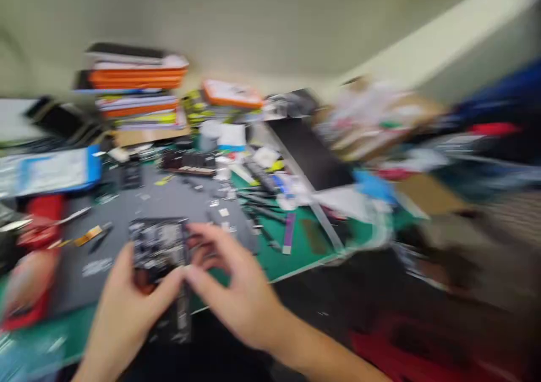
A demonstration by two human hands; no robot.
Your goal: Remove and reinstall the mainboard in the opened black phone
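Note:
An opened phone (160, 244) with its inner parts showing is held between both hands near the table's front edge. My left hand (131, 309) grips its left side and lower part, with the thumb lying across the front. On the right edge, the fingers and thumb of my right hand (232, 283) are closed in a pinch. Motion blur smears the phone's details, and its lower part is partly covered by my left thumb. Behind it lies a grey work mat (169, 193) with small loose parts.
A green mat (274, 263) covers the table, carrying several dark thin tools (262, 204) and a purple strip (288, 232). At the back stands a stack of orange boxes (137, 79). To the left lie a red item (42, 218) and a blue-white packet (54, 170).

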